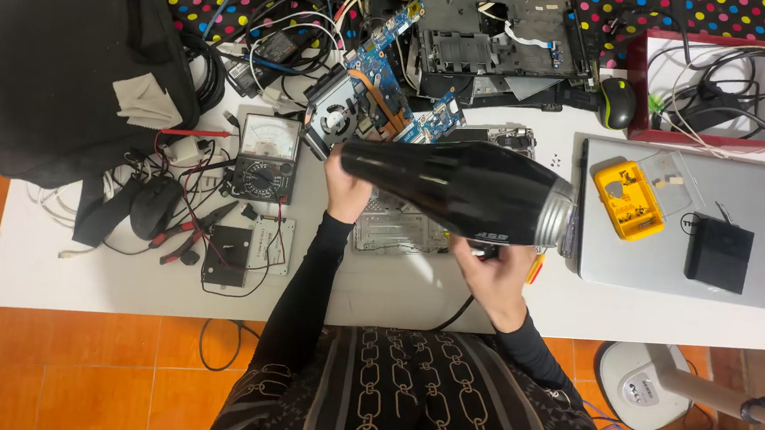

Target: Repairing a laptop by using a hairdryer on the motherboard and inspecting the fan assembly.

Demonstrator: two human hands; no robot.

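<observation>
Both hands hold a black hair dryer above the white table. Its long axis runs nearly level across the view, tilted slightly down to the right, with the ribbed silver nozzle at the right end, toward a closed grey laptop. The left hand is at the rounded back end, fingers curled against the glossy plastic shell. The right hand is closed under the body where the handle sits, mostly hidden, a dark cord dropping from it over the table edge. Just behind the dryer lie a bare metal frame and a blue circuit board with a fan. Left of these sit a multimeter, red-handled pliers and a black bag
</observation>
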